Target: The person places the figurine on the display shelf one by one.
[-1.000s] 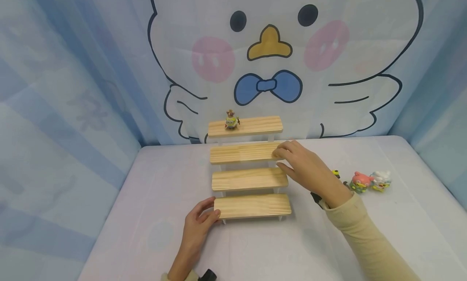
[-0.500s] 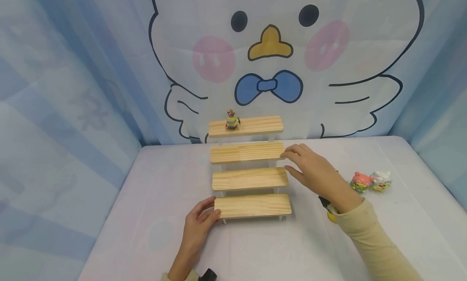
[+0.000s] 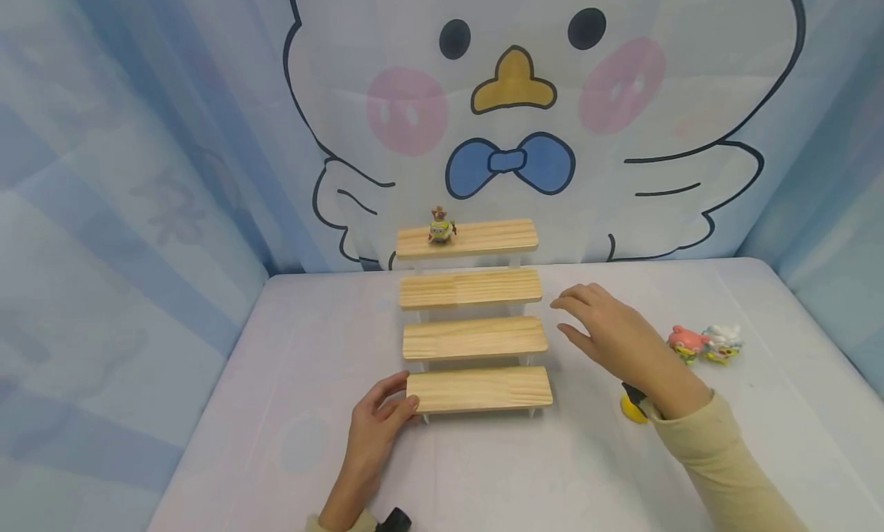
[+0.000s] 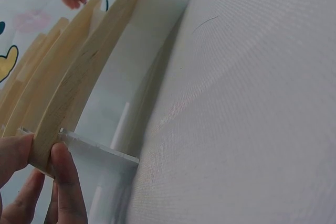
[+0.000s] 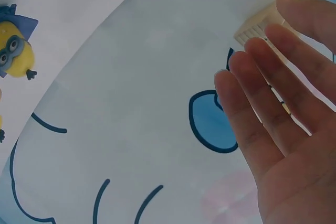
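Observation:
A stepped display stand with several light wooden shelves (image 3: 478, 390) on clear supports stands mid-table. My left hand (image 3: 376, 428) pinches the left end of its lowest shelf, thumb on top; the left wrist view shows this shelf end (image 4: 44, 156) between thumb and fingers. On the top shelf (image 3: 493, 236), toward the left, stands a small Minion figurine (image 3: 440, 228) with a brown crown-like top. Off the stand's right side my right hand (image 3: 611, 332) hovers, holding nothing. In the right wrist view its fingers (image 5: 252, 108) are extended and slightly bent.
Right of the right hand sit a pink-hooded figurine (image 3: 687, 342) and a white-topped one (image 3: 722, 343). A yellow object (image 3: 631, 409) is partly covered by the right wrist. A goggled Minion figurine (image 5: 16, 51) appears in the right wrist view. A printed curtain (image 3: 511, 156) closes off the back.
My right hand has moved right, from the end of the second-highest shelf to beside the stand. More of the yellow object now shows. The left hand keeps its hold.

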Demonstrator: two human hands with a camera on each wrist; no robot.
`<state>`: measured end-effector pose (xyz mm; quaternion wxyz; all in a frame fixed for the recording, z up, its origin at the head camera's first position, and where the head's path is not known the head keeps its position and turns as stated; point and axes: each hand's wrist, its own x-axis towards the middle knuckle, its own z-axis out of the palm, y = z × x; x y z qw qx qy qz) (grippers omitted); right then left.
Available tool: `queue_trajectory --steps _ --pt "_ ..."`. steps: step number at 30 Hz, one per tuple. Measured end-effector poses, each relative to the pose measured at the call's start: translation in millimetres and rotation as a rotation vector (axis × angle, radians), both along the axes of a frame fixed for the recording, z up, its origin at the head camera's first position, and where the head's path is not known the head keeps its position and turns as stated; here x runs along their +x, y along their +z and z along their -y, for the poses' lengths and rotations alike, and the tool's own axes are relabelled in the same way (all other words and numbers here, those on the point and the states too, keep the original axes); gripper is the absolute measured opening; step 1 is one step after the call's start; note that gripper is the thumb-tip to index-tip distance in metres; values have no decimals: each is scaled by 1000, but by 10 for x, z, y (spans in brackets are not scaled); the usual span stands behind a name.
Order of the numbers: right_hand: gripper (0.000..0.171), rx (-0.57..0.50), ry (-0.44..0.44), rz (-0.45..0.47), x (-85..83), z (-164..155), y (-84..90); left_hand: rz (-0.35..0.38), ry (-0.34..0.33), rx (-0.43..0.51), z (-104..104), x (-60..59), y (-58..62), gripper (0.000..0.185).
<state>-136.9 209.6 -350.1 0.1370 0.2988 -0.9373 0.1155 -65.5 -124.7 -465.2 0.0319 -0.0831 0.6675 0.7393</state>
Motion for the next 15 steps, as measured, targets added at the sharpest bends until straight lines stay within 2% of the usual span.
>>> queue_trajectory --steps 9,15 --pt "36 37 -64 63 73 -122 -45 -7 8 -9 -8 7 9 51" --pt "34 22 -79 80 128 -244 -90 -14 6 -10 -4 12 19 52"
